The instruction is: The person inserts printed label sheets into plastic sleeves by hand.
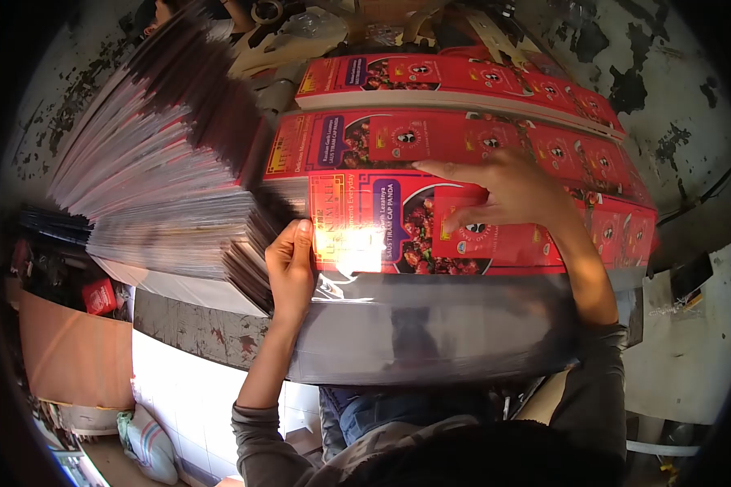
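Note:
A red printed sheet (439, 235) with a food picture and panda logos lies nearest me. At its left edge my left hand (291, 264) is closed, thumb on top and fingers curled beneath. My right hand (516, 191) rests over the sheet's upper part with its fingers apart and the index finger stretched left. Beyond it are a second red printed stack (455, 138) and a third stack (463, 73) with a pale, thick edge. A glossy grey sheet (430, 333) lies between the red sheet and my body.
On the left stands a tall, fanned pile of sheets (138, 170), its layers loose and uneven. Worn, paint-chipped surfaces (625, 49) show at the right. A white sack (148, 442) with coloured stripes sits on the floor at lower left. Part of another person (158, 16) appears at top left.

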A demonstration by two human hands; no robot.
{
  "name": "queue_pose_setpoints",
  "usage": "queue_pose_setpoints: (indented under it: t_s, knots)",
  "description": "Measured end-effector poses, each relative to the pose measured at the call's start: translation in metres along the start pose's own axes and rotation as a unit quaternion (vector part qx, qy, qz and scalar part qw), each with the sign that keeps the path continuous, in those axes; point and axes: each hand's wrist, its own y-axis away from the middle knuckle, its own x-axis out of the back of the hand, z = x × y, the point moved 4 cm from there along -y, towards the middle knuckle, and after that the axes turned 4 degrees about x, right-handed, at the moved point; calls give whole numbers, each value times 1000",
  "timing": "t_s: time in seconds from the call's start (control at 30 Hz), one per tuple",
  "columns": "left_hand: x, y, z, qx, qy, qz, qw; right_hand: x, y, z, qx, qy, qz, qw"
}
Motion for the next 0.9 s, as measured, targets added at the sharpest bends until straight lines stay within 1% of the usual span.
queue_pose_setpoints:
  t_s: [0.03,0.07,0.1,0.13,0.17,0.23,0.3,0.33,0.4,0.43,0.5,0.53,0.57,0.6,0.63,0.67,0.7,0.73,0.77,0.8,0.83,0.87,0.9]
  knots:
    - [1,0,0,12,15,3,1000,-3,1,3,0,3,1,1000]
    - [-1,2,5,-14,14,-10,1000,-6,0,3,70,28,73,994]
    - [-4,3,10,4,-12,-32,999,-2,-2,-3,107,41,111,987]
    - [-6,3,10,-33,-54,-30,998,4,-4,-10,142,56,149,977]
    - [-9,5,9,-65,-95,-33,993,3,-4,-10,87,58,65,992]
    - [-8,9,22,-26,-27,-98,994,1,5,-14,18,56,-25,998]
    - [-10,22,37,8,-20,-95,995,4,17,-20,22,0,-25,999]
    - [-7,28,43,-19,-92,-99,991,6,23,-24,21,-17,-26,999]
    - [-2,39,44,-6,-98,-62,993,6,41,-35,-73,57,-102,990]
    - [-5,47,48,36,-25,-40,998,4,50,-41,-74,59,-102,990]
    - [3,56,41,54,-28,-58,996,10,80,-40,-161,152,7,975]
    - [9,58,34,26,-108,-45,993,11,95,-41,-161,153,5,975]
    - [11,60,30,-1,-187,-30,982,17,112,-39,-204,118,47,971]
    - [13,63,36,68,-200,-21,977,21,129,-37,-246,82,87,962]
    - [12,64,38,70,-198,-20,977,19,143,-39,-245,82,84,962]
    - [9,64,48,-52,-368,10,928,18,158,-40,-265,102,99,954]
    - [3,65,57,-172,-520,40,836,17,170,-41,-285,122,116,944]
    - [2,67,52,-135,-516,14,845,12,180,-42,-285,124,115,943]
    - [-1,67,53,-134,-515,13,847,1,192,-38,-341,84,89,932]
    - [-12,67,53,-158,-552,-62,817,-12,201,-30,-394,44,61,916]
    - [-21,67,51,-180,-583,-137,780,-27,205,-22,-393,45,58,916]
    - [-29,64,49,-216,-579,-185,764,-42,208,-14,-361,50,86,927]
    - [-31,61,44,-214,-577,-186,765,-46,207,-13,-328,54,114,936]
